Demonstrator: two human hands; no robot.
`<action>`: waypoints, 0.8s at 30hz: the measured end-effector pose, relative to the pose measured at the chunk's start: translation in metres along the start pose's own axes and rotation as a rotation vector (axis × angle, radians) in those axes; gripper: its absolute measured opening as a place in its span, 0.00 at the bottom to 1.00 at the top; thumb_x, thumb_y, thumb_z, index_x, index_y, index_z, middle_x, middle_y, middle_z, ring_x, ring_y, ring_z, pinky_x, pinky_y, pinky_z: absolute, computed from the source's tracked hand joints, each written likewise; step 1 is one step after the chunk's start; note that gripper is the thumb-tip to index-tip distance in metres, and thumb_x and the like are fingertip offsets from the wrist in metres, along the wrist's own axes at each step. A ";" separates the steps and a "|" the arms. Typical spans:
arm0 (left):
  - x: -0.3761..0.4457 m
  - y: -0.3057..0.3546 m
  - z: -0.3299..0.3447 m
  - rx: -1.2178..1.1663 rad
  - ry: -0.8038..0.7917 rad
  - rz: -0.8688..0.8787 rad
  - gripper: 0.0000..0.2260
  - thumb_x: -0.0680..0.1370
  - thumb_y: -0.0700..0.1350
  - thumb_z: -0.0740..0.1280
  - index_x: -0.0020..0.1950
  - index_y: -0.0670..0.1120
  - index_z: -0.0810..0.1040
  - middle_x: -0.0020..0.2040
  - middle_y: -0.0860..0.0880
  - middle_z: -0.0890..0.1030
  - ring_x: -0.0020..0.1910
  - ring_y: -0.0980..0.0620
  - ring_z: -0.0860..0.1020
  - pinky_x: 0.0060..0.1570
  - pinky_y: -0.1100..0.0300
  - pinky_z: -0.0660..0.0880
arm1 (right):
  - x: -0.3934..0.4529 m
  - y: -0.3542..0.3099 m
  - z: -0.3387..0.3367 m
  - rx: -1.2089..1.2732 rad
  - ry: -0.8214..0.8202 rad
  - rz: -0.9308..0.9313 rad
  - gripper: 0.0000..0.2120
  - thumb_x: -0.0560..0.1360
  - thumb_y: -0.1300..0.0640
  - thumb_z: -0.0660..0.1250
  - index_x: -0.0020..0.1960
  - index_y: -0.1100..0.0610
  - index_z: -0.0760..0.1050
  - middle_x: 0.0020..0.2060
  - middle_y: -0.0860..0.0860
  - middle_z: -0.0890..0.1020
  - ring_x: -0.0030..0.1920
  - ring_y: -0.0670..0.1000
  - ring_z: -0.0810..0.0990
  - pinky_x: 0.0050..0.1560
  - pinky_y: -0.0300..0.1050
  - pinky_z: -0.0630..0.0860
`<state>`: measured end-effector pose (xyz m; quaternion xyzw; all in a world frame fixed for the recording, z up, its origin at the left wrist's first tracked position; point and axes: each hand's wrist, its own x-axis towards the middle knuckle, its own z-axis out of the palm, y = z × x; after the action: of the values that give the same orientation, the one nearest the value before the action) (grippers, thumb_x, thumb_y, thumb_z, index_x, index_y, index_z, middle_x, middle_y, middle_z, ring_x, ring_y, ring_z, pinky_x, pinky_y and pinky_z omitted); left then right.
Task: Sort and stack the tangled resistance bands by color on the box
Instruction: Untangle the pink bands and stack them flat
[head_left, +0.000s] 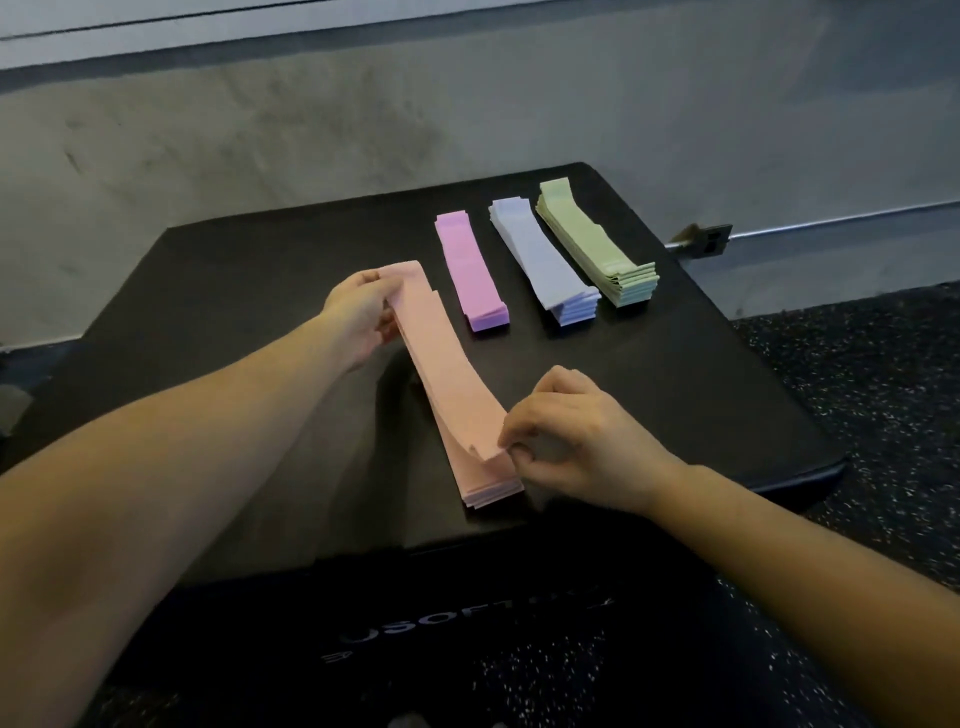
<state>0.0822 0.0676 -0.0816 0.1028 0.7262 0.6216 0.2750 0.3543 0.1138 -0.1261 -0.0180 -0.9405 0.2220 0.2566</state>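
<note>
Head view shows us a black padded box (675, 374) with a flat top surface, standing on dark speckled rubber flooring (883, 374) against a grey concrete wall (363, 130). On the box we see four stacks of flat elastic resistance bands, sorted by colour and lying roughly parallel. At the far right lies the stack of pale green bands (597, 244); just beside it, to the left, the stack of light blue bands (545, 265); then, a little apart, the stack of purple bands (470, 270). Nearest to us is the stack of pink bands (447, 374), running diagonally from the far left toward the front edge of the box.

Our left hand (358, 317) grips the far end of the top pink bands, fingers curled round them and lifting that end off the surface. Our right hand (566, 441) pinches the near end of the top pink bands between thumb and curled fingers, while the lower pink bands lie flat beneath. White lettering shows on the front face of the box, too blurred to read. A metal fitting (701, 240) sits by the wall behind the box.
</note>
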 end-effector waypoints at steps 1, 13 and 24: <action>0.004 -0.001 0.001 0.023 0.005 0.019 0.08 0.81 0.46 0.69 0.61 0.49 0.78 0.57 0.48 0.80 0.54 0.50 0.82 0.55 0.50 0.82 | 0.002 0.001 0.002 -0.021 -0.043 -0.029 0.07 0.75 0.51 0.71 0.51 0.50 0.82 0.50 0.43 0.82 0.54 0.43 0.72 0.54 0.45 0.74; 0.035 -0.023 0.008 0.359 -0.006 0.089 0.09 0.79 0.48 0.72 0.59 0.51 0.81 0.57 0.50 0.79 0.51 0.53 0.78 0.41 0.63 0.74 | 0.005 0.016 0.018 -0.006 -0.344 -0.044 0.08 0.79 0.46 0.70 0.56 0.44 0.84 0.53 0.41 0.82 0.57 0.42 0.74 0.57 0.46 0.73; 0.056 -0.015 0.006 0.782 -0.154 0.120 0.24 0.82 0.46 0.68 0.77 0.47 0.69 0.72 0.47 0.74 0.69 0.47 0.73 0.67 0.53 0.69 | -0.001 0.025 0.020 -0.002 -0.431 -0.070 0.13 0.77 0.54 0.70 0.62 0.50 0.81 0.61 0.48 0.77 0.60 0.48 0.76 0.62 0.48 0.73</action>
<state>0.0422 0.0972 -0.1117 0.2883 0.8780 0.3038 0.2319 0.3429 0.1284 -0.1527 0.0622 -0.9739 0.2108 0.0573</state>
